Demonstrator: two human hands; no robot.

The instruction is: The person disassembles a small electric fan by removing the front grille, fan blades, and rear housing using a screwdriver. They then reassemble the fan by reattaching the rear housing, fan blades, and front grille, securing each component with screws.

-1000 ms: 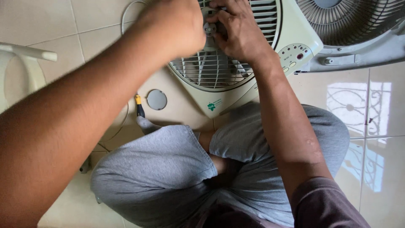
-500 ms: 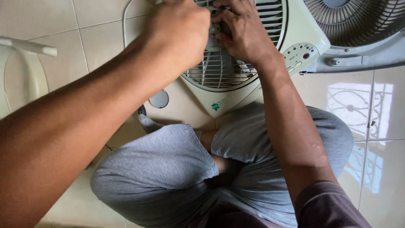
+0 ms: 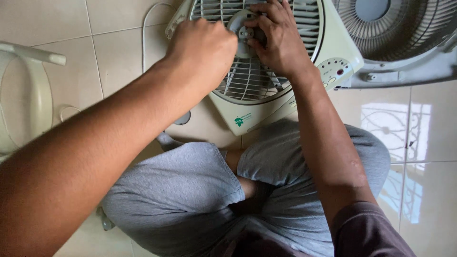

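Both of your hands are at the centre of the box fan (image 3: 266,95), which lies flat on the tiled floor (image 3: 114,52) just in front of your crossed legs. Your right hand (image 3: 278,40) rests on the front grille (image 3: 247,83), its fingers (image 3: 259,21) curled around the round grey hub (image 3: 245,31) at the grille's middle. Your left hand (image 3: 202,50) is closed into a fist just beside that hub; whether it clamps a tool or only presses on the grille cannot be told, since the knuckles hide the palm. Judging from this, the work looks early: the grille is seated in the cream housing, the hub is in place, and nothing of this fan lies loose beside it. A second fan (image 3: 395,33) lies at the upper right, and a white plastic ring (image 3: 33,100) lies well apart on the left.
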